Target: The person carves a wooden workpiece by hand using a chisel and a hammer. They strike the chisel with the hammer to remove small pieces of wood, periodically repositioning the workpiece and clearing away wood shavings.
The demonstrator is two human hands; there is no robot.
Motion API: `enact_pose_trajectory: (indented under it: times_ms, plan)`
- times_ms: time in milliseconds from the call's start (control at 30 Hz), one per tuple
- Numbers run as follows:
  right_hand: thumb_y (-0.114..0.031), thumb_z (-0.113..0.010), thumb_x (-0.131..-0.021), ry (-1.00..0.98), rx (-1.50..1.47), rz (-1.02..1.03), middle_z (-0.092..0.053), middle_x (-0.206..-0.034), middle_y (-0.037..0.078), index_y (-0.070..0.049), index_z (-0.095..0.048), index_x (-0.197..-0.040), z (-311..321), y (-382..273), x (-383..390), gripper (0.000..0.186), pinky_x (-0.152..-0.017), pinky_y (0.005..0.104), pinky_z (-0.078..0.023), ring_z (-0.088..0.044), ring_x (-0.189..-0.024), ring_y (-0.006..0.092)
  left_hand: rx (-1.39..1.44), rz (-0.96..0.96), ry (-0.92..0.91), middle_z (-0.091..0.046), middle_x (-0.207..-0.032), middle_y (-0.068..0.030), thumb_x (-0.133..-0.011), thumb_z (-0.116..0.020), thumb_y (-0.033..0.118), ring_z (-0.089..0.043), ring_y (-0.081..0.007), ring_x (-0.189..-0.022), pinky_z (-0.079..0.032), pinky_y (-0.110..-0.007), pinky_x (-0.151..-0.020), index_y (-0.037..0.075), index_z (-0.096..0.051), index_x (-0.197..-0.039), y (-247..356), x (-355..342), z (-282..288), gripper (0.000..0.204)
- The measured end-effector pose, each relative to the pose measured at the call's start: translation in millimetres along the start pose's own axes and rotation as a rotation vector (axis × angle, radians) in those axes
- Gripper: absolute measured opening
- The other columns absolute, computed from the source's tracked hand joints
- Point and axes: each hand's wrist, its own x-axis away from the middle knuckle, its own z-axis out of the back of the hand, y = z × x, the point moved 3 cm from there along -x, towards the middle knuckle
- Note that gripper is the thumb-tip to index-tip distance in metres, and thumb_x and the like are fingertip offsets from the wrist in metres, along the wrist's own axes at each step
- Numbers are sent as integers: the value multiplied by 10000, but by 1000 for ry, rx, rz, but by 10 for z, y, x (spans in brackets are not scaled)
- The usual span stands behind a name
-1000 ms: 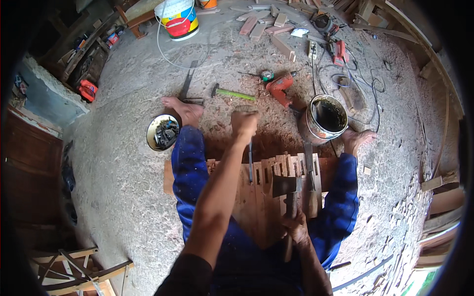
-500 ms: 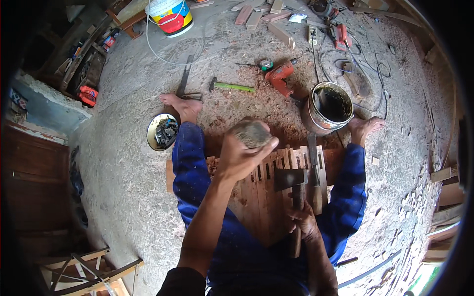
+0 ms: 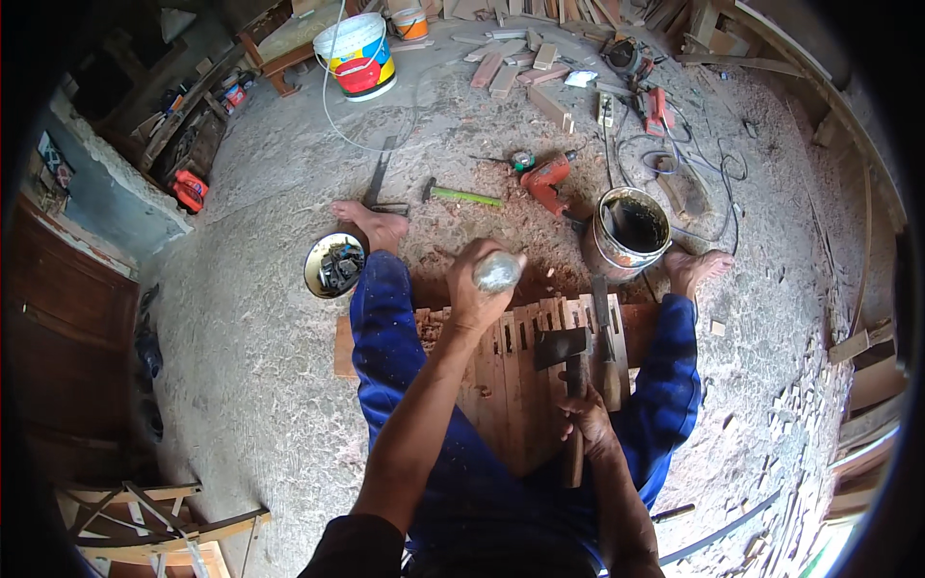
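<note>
My left hand (image 3: 474, 289) is raised above the wooden pieces, its fingers wrapped round a round, silvery, shiny thing (image 3: 497, 273) seen end-on; its kind is unclear. My right hand (image 3: 590, 424) grips the wooden handle of a hatchet (image 3: 563, 347), whose dark, flat head hangs over the boards. Between my legs lies a row of wooden pieces (image 3: 501, 385) with slots cut near their far ends. A chisel (image 3: 603, 323) with a wooden handle rests on them, right of the hatchet.
Beyond the wood are a green-handled hammer (image 3: 464, 196), a red drill (image 3: 546, 183), a handsaw (image 3: 382, 173) and a paint-stained bucket (image 3: 628, 231). A bowl of metal parts (image 3: 337, 266) sits beside my left foot. Cables (image 3: 727, 173), wood offcuts (image 3: 501, 79) and a colourful bucket (image 3: 358, 63) lie farther off.
The thing in my left hand has turned from showing a dull brownish face to a shiny silvery end. My right hand stays on the hatchet. The view has shifted slightly.
</note>
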Motion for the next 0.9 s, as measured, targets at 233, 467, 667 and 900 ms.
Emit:
enact_pose_trajectory:
  times_ms: [233, 467, 667, 900]
  plan:
    - [-5, -666, -796, 3, 6, 9, -508, -677, 45, -45, -474, -1331, 11, 34, -39, 569, -348, 302, -466, -480, -405, 148, 349, 398, -103, -617, -665, 13, -837, -794, 142, -543, -92, -593, -449, -295, -569, 41, -615, -742, 442, 141, 263, 226]
    - [-6, -621, -808, -8, 8, 7, -490, -664, 59, -41, -451, -1348, -2, 31, -22, 568, -353, 304, -445, -469, -400, 153, 374, 463, -139, -604, -642, 23, -850, -786, 134, -529, -83, -549, -428, -280, -533, 48, -625, -718, 253, 334, 147, 225]
    - [-16, -658, -801, -16, -1, 11, -487, -689, 48, -49, -468, -1343, -7, 22, -14, 576, -352, 303, -464, -476, -410, 148, 440, 458, -38, -579, -592, 2, -883, -750, 105, -513, -91, -500, -395, -280, -473, 51, -584, -654, 233, 328, 155, 288]
    - [-16, -651, -799, -29, -27, 5, -486, -684, 48, -37, -447, -1342, -8, 26, -8, 581, -354, 301, -464, -479, -416, 148, 388, 450, -36, -596, -625, 21, -857, -778, 95, -524, -80, -537, -411, -276, -503, 39, -612, -696, 116, 359, 201, 238]
